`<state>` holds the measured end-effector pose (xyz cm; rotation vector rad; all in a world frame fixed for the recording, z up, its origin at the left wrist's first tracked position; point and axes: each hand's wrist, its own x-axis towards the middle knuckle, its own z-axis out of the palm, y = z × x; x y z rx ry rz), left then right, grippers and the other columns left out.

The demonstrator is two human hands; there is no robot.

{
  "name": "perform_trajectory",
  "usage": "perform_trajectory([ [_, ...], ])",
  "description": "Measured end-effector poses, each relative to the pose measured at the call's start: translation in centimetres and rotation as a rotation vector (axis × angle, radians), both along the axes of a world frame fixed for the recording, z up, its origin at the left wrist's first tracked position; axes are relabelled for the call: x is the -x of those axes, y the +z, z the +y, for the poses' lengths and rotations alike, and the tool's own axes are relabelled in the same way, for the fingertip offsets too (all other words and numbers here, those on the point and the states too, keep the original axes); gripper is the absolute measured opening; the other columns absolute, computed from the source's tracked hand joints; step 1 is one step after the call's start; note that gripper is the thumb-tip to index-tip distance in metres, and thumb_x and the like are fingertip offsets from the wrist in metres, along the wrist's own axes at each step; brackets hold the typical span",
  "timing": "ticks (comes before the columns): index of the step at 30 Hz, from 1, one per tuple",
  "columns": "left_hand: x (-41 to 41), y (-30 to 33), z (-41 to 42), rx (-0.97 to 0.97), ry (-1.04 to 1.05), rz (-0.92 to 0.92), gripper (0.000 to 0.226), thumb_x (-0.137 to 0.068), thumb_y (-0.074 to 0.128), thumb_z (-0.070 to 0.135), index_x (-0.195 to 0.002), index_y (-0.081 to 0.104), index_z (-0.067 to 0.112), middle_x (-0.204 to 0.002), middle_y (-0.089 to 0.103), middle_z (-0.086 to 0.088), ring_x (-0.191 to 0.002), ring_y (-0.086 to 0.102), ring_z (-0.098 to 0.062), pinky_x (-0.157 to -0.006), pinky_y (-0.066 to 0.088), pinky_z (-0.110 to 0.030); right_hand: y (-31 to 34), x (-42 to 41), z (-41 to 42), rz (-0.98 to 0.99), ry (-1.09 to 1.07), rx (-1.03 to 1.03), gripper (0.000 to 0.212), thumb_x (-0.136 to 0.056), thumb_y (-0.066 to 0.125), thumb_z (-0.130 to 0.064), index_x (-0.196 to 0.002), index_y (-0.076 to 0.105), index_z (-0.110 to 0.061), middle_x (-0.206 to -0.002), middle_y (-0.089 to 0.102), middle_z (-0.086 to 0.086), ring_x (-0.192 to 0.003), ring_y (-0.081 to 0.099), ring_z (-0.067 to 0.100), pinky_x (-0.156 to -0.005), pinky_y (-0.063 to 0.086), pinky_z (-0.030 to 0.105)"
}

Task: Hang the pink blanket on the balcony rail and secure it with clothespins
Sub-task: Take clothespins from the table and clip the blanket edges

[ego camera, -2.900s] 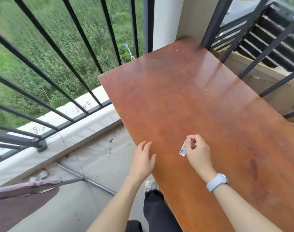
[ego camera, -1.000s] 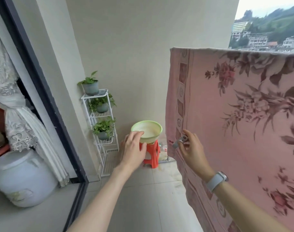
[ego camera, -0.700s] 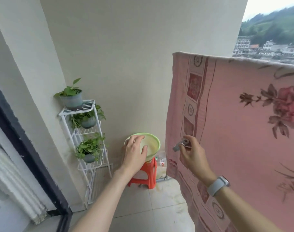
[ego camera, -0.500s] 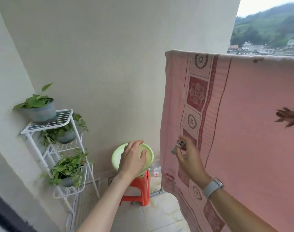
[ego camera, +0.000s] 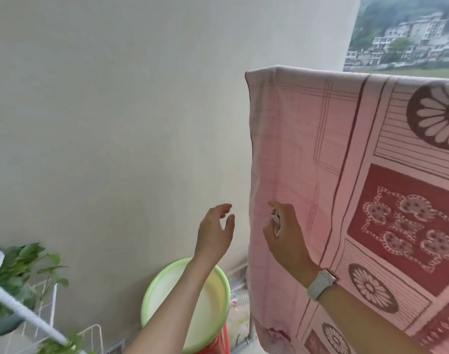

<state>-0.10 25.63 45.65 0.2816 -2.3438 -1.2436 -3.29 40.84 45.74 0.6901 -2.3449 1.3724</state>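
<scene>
The pink blanket (ego camera: 320, 154) is already draped over a bar at its top fold, which runs from about twelve o'clock toward two o'clock in the head view; the rail itself is hidden under the cloth. Its near panel hangs flat and straight down, filling the right half of the picture, with a pale checked border at the left edge and dark red patterned squares further right. It looks like a thick woven cloth: soft and limp, probably fairly heavy for its size and unlikely to slide easily, though a gust could lift the free left edge. The sensible place to pin it is judged to be the top fold near the left corner, at about one o'clock, where both layers can be pinched together over the bar. The right hand (ego camera: 286, 233), near centre and in front of the checked border, pinches a small pale clothespin (ego camera: 276, 222) between thumb and curled fingers; whether the pin's jaws are spread cannot be told. The left hand (ego camera: 214, 233), just to its nine o'clock side and clear of the cloth, holds nothing, its fingers loosely bent. A white smartwatch (ego camera: 320, 284) sits on the right wrist. Below, at six o'clock, a green basin (ego camera: 151, 297) rests on a red stool (ego camera: 220, 344); a white plant rack (ego camera: 19, 312) stands at eight o'clock.
</scene>
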Motion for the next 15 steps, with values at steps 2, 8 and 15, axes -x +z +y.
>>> perform_trajectory([
  [2, 4.4, -0.4, -0.9, -0.038, -0.064, 0.015, 0.026, -0.090, 0.051, 0.014, -0.115, 0.055, 0.013, -0.116, 0.059, -0.004, -0.104, 0.057, -0.020, -0.088, 0.046, -0.032, -0.6, 2.2, -1.0, -0.001, -0.043, 0.008, 0.030, -0.084, 0.048, 0.000, -0.113, 0.048, -0.006, -0.098, 0.043, 0.005, -0.079, 0.048, 0.002, -0.068, 0.039, 0.011],
  [8, 13.7, -0.8, -2.1, -0.257, -0.426, -0.029, 0.042, -0.089, 0.053, 0.024, -0.129, 0.043, 0.012, -0.121, 0.055, -0.001, -0.113, 0.051, -0.015, -0.095, 0.041, -0.031, -1.5, 6.0, -3.1, 0.040, -0.270, 0.036, 0.017, -0.076, 0.048, -0.003, -0.091, 0.055, -0.005, -0.087, 0.045, -0.002, -0.083, 0.043, -0.009, -0.074, 0.035, 0.005],
  [15, 14.5, -3.3, -3.7, 0.002, -0.521, 0.374, 0.010, -0.082, 0.053, 0.022, -0.076, 0.056, 0.015, -0.073, 0.062, -0.003, -0.068, 0.051, -0.016, -0.063, 0.042, -0.028, 1.0, 7.2, -7.8, 0.004, -0.523, 0.077, 0.026, -0.075, 0.056, -0.043, -0.091, 0.052, -0.023, -0.081, 0.052, -0.005, -0.076, 0.049, 0.003, -0.069, 0.040, 0.012],
])
